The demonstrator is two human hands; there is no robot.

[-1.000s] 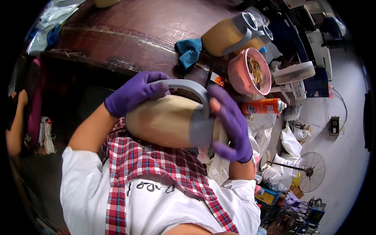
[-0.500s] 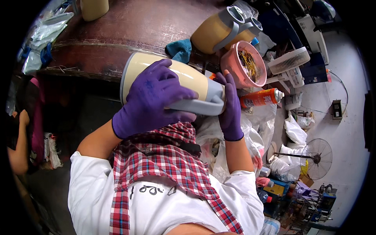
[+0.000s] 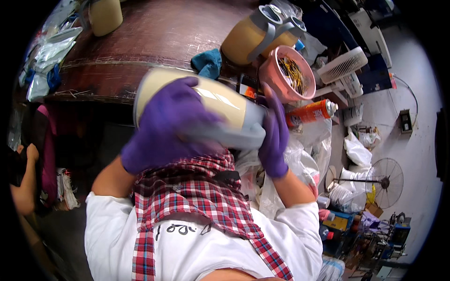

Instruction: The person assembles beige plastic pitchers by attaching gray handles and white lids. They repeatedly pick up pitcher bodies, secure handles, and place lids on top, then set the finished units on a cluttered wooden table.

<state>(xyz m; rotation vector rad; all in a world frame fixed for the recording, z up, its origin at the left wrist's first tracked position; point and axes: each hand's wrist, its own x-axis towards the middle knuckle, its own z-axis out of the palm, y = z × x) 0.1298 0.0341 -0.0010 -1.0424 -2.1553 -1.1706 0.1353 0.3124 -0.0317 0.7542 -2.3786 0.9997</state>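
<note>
A cream vacuum jug (image 3: pixel 224 99) with a grey collar and handle lies on its side in front of my chest, its base toward the left. My left hand (image 3: pixel 171 124), in a purple glove, wraps over the body and handle; motion smears its fingers. At the grey top end, my right hand (image 3: pixel 275 136), also purple-gloved, presses its palm side against the jug with the fingers pointing up. The glove hides the jug's mouth.
On the dark red table (image 3: pixel 154 28) stand more cream jugs (image 3: pixel 241 40), a teal cloth (image 3: pixel 207 63) and a pink bucket (image 3: pixel 272 77) of thin strips. An orange spray can (image 3: pixel 307 113) and a white fan (image 3: pixel 342 68) are at the right. Another person's arm (image 3: pixel 24 180) shows at far left.
The jug and my left hand have shifted a little left and the jug's top end has tipped lower. My right hand moved down with it and still touches the top end.
</note>
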